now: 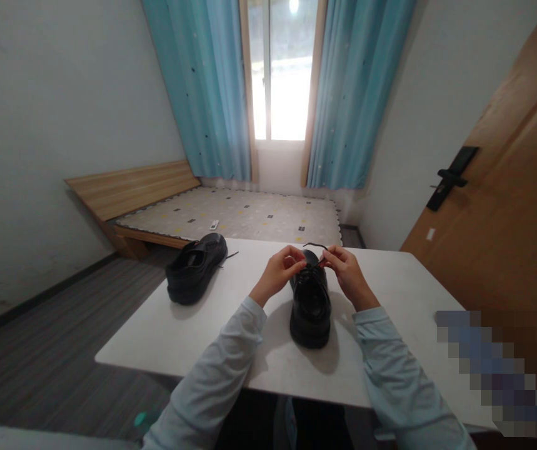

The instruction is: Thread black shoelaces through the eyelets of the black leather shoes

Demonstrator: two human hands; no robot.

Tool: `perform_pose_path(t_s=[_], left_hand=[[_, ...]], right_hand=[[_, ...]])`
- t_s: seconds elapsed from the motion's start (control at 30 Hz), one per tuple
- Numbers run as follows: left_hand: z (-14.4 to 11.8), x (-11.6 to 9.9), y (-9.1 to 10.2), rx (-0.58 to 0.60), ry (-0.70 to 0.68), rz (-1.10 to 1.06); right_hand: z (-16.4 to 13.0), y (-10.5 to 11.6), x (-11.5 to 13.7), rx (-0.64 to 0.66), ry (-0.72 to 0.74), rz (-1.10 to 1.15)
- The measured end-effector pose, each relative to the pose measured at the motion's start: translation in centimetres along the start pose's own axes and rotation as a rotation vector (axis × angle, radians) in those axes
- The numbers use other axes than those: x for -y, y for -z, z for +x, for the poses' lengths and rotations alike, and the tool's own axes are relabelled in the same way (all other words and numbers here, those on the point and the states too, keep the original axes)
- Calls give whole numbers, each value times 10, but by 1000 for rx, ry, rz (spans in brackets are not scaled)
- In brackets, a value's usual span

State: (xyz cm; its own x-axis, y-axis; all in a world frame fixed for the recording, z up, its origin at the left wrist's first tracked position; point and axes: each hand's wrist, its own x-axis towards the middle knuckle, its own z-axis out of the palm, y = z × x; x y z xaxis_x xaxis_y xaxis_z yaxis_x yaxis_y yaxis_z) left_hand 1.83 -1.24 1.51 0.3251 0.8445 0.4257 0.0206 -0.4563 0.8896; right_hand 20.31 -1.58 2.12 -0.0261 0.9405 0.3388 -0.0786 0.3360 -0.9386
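A black lace-up shoe (311, 312) stands on the white table in front of me, its heel toward me and its toe toward the window. My left hand (283, 269) is at the left of its laces, fingers pinched together. What lies between those fingertips is mostly hidden, though they sit right at the lacing. On the other side, my right hand (343, 267) pinches a black shoelace (316, 244), whose loose end curves up to the left above the toe. A second black shoe (196, 269) rests to the left, apart from both hands, with lace ends sticking out on its right.
The white table (390, 350) carries both shoes. Behind it is a bed with a patterned mattress (259, 212), on which lies a small white object (214, 224). A wooden door (497, 206) stands at the right. A blurred-out patch (497, 369) covers the table's right edge.
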Motion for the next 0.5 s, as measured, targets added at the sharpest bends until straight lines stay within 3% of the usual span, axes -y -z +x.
perform_pose_path(t_s=[0.23,0.37,0.5], left_hand=[[-2,-2,7,-23,-152,492],[-1,-1,10,-55,-155,559],[-1,0,10,-83,-67,410]], right_hand=[[-3,-3,8,-29,-19,76],[-5,-3,12,-13,-37,168],[-4,1,12,-6,-49,238]])
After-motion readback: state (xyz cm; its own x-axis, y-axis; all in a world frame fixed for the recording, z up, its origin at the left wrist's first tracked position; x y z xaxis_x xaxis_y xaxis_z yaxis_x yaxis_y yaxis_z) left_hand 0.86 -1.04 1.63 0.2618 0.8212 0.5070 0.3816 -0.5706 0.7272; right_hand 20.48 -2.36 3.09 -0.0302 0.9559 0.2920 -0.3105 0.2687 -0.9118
